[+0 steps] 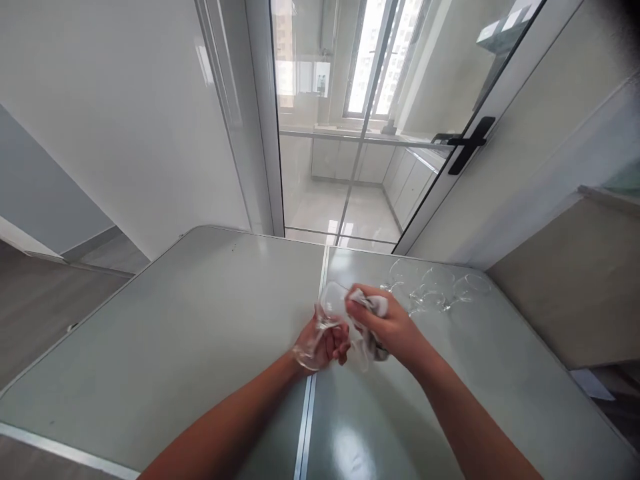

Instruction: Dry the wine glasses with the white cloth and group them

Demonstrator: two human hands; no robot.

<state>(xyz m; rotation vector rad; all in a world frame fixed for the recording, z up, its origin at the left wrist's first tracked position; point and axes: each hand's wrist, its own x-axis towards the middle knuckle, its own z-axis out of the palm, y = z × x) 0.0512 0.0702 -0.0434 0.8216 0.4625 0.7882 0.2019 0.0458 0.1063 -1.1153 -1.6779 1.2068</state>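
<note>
A clear stemmed wine glass (pixel 327 313) is held over the middle of the grey table (pixel 200 320). My left hand (pixel 325 347) is closed round its stem and foot. My right hand (pixel 387 327) grips a crumpled grey-white cloth (pixel 370 337) and presses it against the glass's bowl. The bowl tilts up and away from me. Both hands meet above the table's centre seam.
Several clear wine glasses (pixel 435 290) lie and stand on the table at the back right. Behind the table is a glass sliding door (pixel 350 133) with a black handle (pixel 467 143). A white wall stands to the left, a beige ledge to the right.
</note>
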